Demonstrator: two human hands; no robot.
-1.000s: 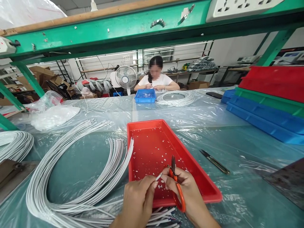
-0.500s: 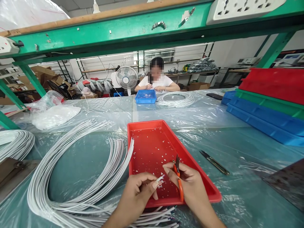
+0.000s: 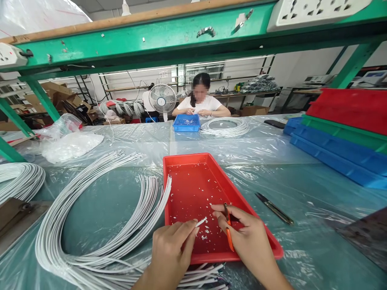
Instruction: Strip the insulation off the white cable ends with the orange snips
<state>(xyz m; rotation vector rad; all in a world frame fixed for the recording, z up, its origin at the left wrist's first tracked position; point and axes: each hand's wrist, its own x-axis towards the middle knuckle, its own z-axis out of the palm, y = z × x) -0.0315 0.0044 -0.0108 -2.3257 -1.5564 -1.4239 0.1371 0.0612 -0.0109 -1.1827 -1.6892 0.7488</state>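
Observation:
Pinched between the thumb and fingers of my left hand is the end of a white cable, its tip pointing up and right over the red tray. My right hand is closed round orange-handled scissors, a little to the right of the cable tip and apart from it. Their blades are mostly hidden by my fingers. Small white scraps are scattered across the tray floor. A large coil of white cables lies to the left, some of its ends resting against the tray's left rim.
Thread snips lie right of the tray. Stacked red, green and blue trays stand at the right. Across the table a person works behind a blue tray and another cable coil. A green shelf beam spans overhead.
My left hand has turned over, with its back now more upward, and the cable tip has shifted slightly up. My right hand has tilted the scissors, their blades now less visible.

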